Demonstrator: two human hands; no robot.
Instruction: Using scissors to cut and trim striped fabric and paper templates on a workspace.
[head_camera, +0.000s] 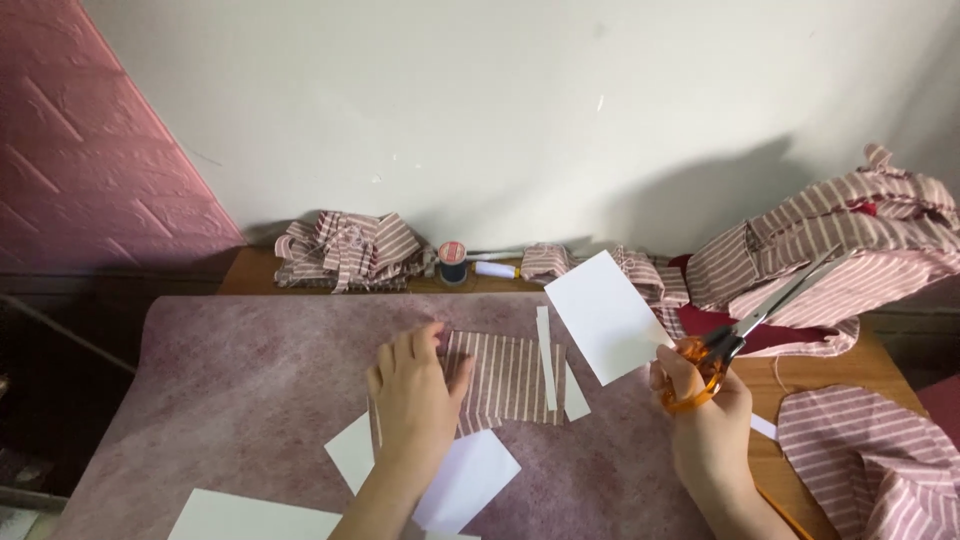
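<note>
The striped fabric piece (505, 378) lies flat near the middle of the pinkish mat (230, 400), toward its far edge. The left hand (412, 400) rests palm-down on the piece's left part, fingers spread slightly apart. A narrow white paper strip (546, 358) lies across the piece's right side. The right hand (705, 415), at the mat's right edge, has its fingers clamped on orange-handled scissors (745, 330) and on a white paper card (606, 315), blades pointing up-right. White paper pieces (465, 480) lie along the near edge. Striped fabric heaps (350, 250) sit at the table's far edge.
</note>
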